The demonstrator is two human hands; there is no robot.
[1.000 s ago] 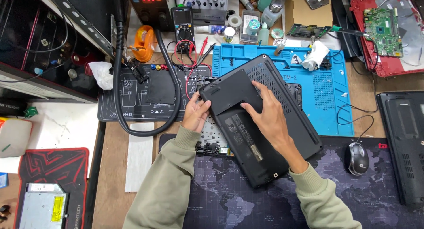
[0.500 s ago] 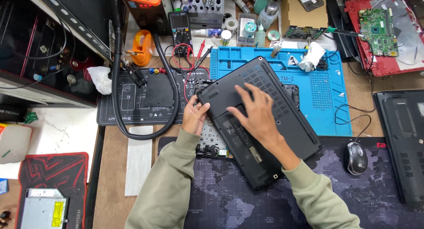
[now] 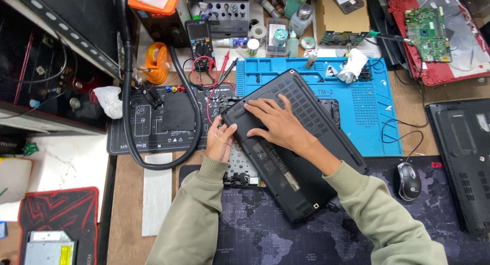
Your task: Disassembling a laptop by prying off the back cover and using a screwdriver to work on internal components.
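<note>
Laptop base cover (image 3: 293, 142): black, vented, lying slantwise at the centre of the frame, overlapping a blue work mat (image 3: 372, 117) and a dark map-printed mat (image 3: 286, 239).
Left hand (image 3: 220, 140): fingers curled round the cover's left edge, gripping it.
Right hand (image 3: 278, 123): flat and spread, palm pressing on the cover's upper part.
Under the cover: a laptop chassis (image 3: 240, 170) shows at lower left.
Right of centre: black mouse (image 3: 408, 181) on the surface.
Upper right: red laptop shell (image 3: 462, 55) with green circuit board (image 3: 427, 27).
</note>
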